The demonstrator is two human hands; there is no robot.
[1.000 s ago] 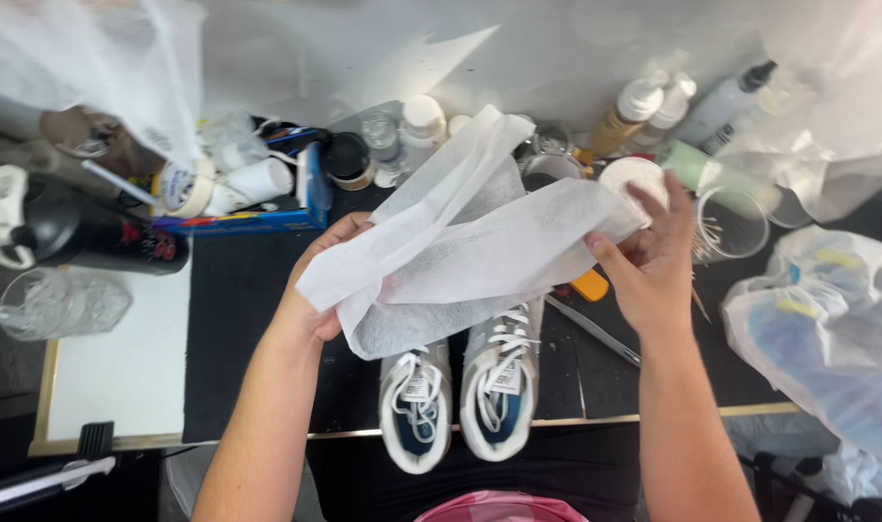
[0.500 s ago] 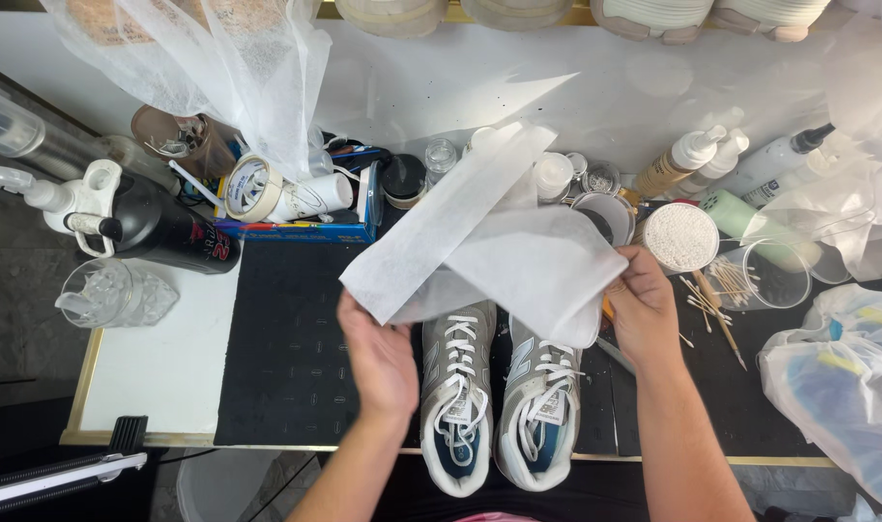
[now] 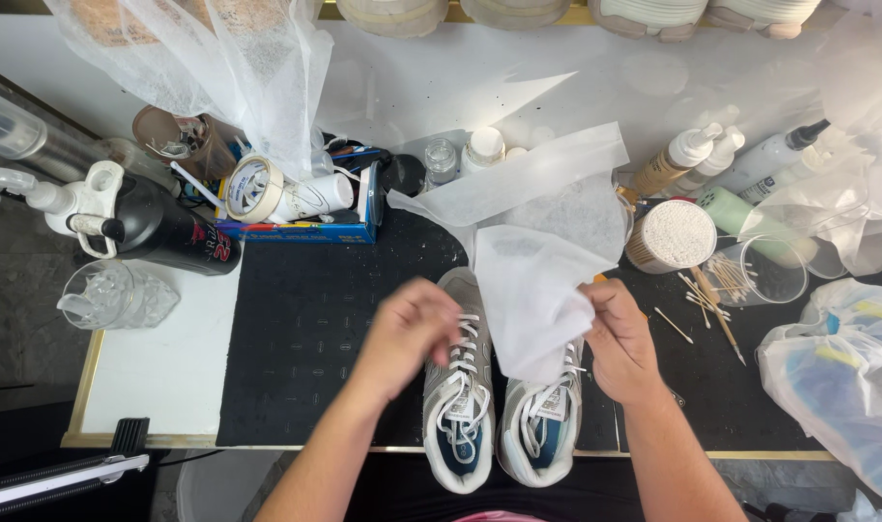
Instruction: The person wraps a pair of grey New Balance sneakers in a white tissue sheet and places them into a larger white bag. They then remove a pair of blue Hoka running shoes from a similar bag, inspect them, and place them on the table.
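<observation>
Over two grey lace-up shoes (image 3: 460,406), the right hand (image 3: 620,338) pinches a thin white paper sheet (image 3: 537,261); the left hand (image 3: 407,333) is curled, holding nothing I can see.

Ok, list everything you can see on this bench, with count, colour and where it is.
sneakers: 2, grey with white laces, side by side at front of mat
white sheet: 1, thin, draped over the right sneaker
mat: 1, black, centre of bench
tape roll: 1, cream, on blue box
blue box: 1, back left of mat
black bottle: 1, white sprayer, left
plastic cup: 1, clear, crumpled, left
swab tub: 1, white tips, right of sheet
squeeze bottles: several, white and tan, back right
sticks: several, wooden, scattered right
plastic bag: 1, clear, far right
left hand: on left sneaker's laces
right hand: pinching the sheet
</observation>
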